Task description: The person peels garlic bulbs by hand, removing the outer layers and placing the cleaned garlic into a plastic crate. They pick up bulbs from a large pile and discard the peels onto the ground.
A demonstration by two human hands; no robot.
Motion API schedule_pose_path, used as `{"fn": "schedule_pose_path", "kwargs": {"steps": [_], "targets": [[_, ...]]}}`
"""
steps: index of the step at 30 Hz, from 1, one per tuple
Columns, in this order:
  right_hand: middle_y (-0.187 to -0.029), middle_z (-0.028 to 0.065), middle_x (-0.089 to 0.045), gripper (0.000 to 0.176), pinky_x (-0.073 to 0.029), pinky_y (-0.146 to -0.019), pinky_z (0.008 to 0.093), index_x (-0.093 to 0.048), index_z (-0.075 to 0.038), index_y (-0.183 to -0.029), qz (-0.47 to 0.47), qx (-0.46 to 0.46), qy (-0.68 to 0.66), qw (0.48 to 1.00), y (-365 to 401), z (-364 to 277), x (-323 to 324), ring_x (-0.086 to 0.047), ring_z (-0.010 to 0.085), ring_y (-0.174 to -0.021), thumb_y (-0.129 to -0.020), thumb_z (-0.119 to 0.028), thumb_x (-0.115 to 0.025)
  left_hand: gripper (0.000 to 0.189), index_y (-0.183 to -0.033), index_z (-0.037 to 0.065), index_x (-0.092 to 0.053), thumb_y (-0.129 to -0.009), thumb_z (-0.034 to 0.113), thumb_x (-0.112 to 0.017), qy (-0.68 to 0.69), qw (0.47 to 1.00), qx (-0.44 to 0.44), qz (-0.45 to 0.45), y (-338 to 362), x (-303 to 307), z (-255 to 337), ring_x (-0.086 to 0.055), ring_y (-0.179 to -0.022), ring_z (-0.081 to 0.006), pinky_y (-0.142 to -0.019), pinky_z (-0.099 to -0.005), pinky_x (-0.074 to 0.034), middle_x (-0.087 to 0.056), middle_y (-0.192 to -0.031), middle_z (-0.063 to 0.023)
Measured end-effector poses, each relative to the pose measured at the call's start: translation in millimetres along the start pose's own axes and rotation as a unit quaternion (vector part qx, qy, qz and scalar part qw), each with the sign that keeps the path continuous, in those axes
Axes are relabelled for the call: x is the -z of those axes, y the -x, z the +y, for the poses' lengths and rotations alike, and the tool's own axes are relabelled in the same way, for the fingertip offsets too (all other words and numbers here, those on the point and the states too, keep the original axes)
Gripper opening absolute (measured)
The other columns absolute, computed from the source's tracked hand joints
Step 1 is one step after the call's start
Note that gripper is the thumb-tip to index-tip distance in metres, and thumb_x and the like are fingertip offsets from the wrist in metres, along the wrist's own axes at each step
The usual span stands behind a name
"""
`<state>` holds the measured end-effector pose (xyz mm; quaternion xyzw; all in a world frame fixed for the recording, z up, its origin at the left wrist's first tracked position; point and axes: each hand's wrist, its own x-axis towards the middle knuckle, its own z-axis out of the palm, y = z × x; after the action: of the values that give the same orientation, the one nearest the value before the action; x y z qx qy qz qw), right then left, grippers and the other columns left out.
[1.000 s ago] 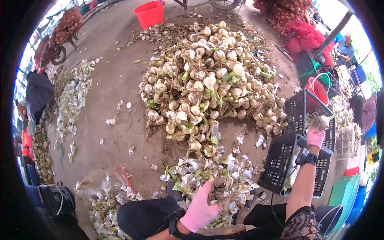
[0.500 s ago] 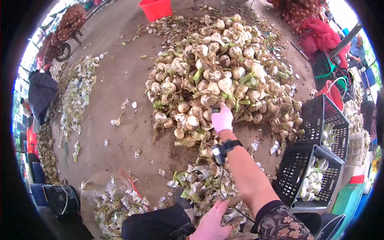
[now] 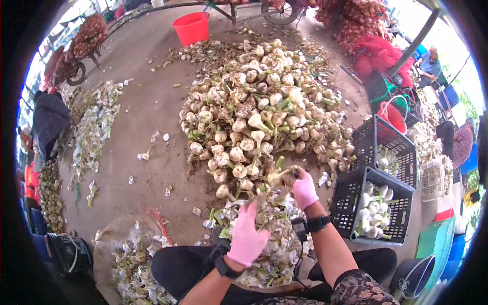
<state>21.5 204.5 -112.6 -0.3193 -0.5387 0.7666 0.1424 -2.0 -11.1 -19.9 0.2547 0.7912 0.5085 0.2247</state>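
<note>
My right hand, in a pink glove, is closed on a garlic bulb with a cut green stem, in front of the pile's near edge. A small dark thing shows by its fingers; I cannot make out what it is. My left hand, also gloved in pink, is to the left and nearer to me, fingers stretched up and thumb apart, with nothing seen in it. Below both hands lies a heap of garlic skins and stalks between my legs. The large pile of unpeeled garlic spreads ahead.
Two black crates on the right hold white garlic with short stems. Behind them stands a red bucket. Another red bucket is beyond the pile. A dark bucket stands left. A person sits far right.
My right hand has drawn back from the pile toward me with a garlic bulb. My left hand has risen from my lap toward it. The view has tilted up and shifted right.
</note>
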Motion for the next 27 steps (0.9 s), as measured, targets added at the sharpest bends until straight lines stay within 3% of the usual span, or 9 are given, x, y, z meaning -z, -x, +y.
{"fn": "schedule_pose_path", "kwargs": {"steps": [2, 3, 4, 6, 10, 12, 15, 20, 27], "targets": [[-0.097, 0.0032, -0.066, 0.027, -0.049, -0.078, 0.0258, -0.060, -0.002, -0.110, -0.053, -0.010, -0.029, 0.998, 39, -26, -13, -0.060, 0.0113, -0.087, -0.085, -0.009, -0.067, 0.071, -0.134, 0.000, -0.038, -0.068, 0.000, -0.064, -0.040, 0.995, -0.084, 0.047, -10, -4, -1, -0.040, -0.124, -0.0415, -0.103, -0.0394, -0.036, -0.038, -0.135, -0.0268], [-0.098, 0.0025, -0.065, 0.030, -0.049, -0.079, 0.0257, -0.059, 0.000, -0.112, -0.070, -0.024, 0.024, 0.997, 52, -31, -15, -0.060, 0.0115, -0.087, -0.085, -0.009, -0.067, 0.072, -0.134, 0.001, -0.038, -0.067, 0.000, -0.065, -0.038, 0.996, -0.063, 0.041, -10, -5, 1, -0.039, -0.126, -0.0415, -0.104, -0.0397, -0.035, -0.037, -0.136, -0.0276], [-0.099, 0.0026, -0.064, 0.031, -0.048, -0.080, 0.0252, -0.058, 0.000, -0.113, -0.077, -0.005, -0.018, 0.997, 69, -33, -20, -0.059, 0.0108, -0.089, -0.086, -0.012, -0.067, 0.069, -0.133, 0.005, -0.043, -0.067, 0.001, -0.064, -0.053, 0.992, -0.090, 0.073, -10, -14, -13, -0.045, -0.119, -0.0398, -0.101, -0.0403, -0.039, -0.042, -0.132, -0.0218], [-0.101, 0.0031, -0.064, 0.034, -0.048, -0.080, 0.0247, -0.056, -0.001, -0.116, -0.090, 0.005, -0.084, 0.992, 91, -36, -28, -0.059, 0.0102, -0.090, -0.086, -0.013, -0.067, 0.064, -0.127, 0.004, -0.048, -0.064, -0.002, -0.062, -0.047, 0.990, -0.115, 0.064, -4, -15, -13, -0.047, -0.117, -0.0395, -0.099, -0.0403, -0.040, -0.045, -0.128, -0.0212], [-0.108, 0.0043, -0.062, 0.038, -0.048, -0.080, 0.0245, -0.053, -0.001, -0.120, -0.064, 0.008, -0.171, 0.983, 124, -54, -45, -0.058, 0.0096, -0.091, -0.087, -0.016, -0.066, 0.061, -0.121, 0.004, -0.053, -0.062, -0.005, -0.058, -0.016, 0.988, -0.145, 0.050, 4, -10, 16, -0.050, -0.111, -0.0390, -0.095, -0.0400, -0.042, -0.049, -0.119, -0.0200], [-0.103, 0.0039, -0.063, 0.034, -0.048, -0.078, 0.0240, -0.056, -0.001, -0.116, -0.054, 0.053, -0.116, 0.990, 123, -47, -49, -0.059, 0.0094, -0.088, -0.087, -0.016, -0.067, 0.060, -0.120, 0.005, -0.054, -0.062, -0.007, -0.056, -0.049, 0.977, -0.192, 0.078, 9, -8, 27, -0.053, -0.106, -0.0372, -0.091, -0.0394, -0.044, -0.052, -0.112, -0.0182], [-0.093, 0.0049, -0.066, 0.026, -0.053, -0.072, 0.0272, -0.060, 0.001, -0.108, 0.035, 0.108, -0.069, 0.991, 120, -42, -61, -0.063, 0.0132, -0.079, -0.089, -0.015, -0.065, 0.058, -0.117, 0.005, -0.056, -0.061, -0.009, -0.057, -0.023, 0.979, -0.188, 0.080, 10, -2, 31, -0.053, -0.103, -0.0359, -0.088, -0.0393, -0.045, -0.052, -0.110, -0.0177], [-0.095, 0.0056, -0.066, 0.030, -0.052, -0.072, 0.0254, -0.059, 0.002, -0.113, -0.027, 0.093, -0.088, 0.991, 121, -37, -59, -0.062, 0.0110, -0.080, -0.090, -0.018, -0.063, 0.051, -0.113, 0.003, -0.058, -0.062, -0.006, -0.061, -0.019, 0.979, -0.172, 0.111, 12, 6, 20, -0.054, -0.102, -0.0363, -0.087, -0.0393, -0.045, -0.054, -0.109, -0.0171], [-0.095, 0.0037, -0.066, 0.024, -0.048, -0.074, 0.0233, -0.060, 0.002, -0.111, -0.014, 0.134, 0.073, 0.988, 129, -46, -62, -0.058, 0.0077, -0.083, -0.090, -0.009, -0.062, 0.059, -0.117, -0.001, -0.057, -0.059, -0.011, -0.058, 0.068, 0.988, -0.109, 0.086, 9, 9, 14, -0.057, -0.104, -0.0268, -0.092, -0.0326, -0.045, -0.056, -0.108, -0.0136]]}}
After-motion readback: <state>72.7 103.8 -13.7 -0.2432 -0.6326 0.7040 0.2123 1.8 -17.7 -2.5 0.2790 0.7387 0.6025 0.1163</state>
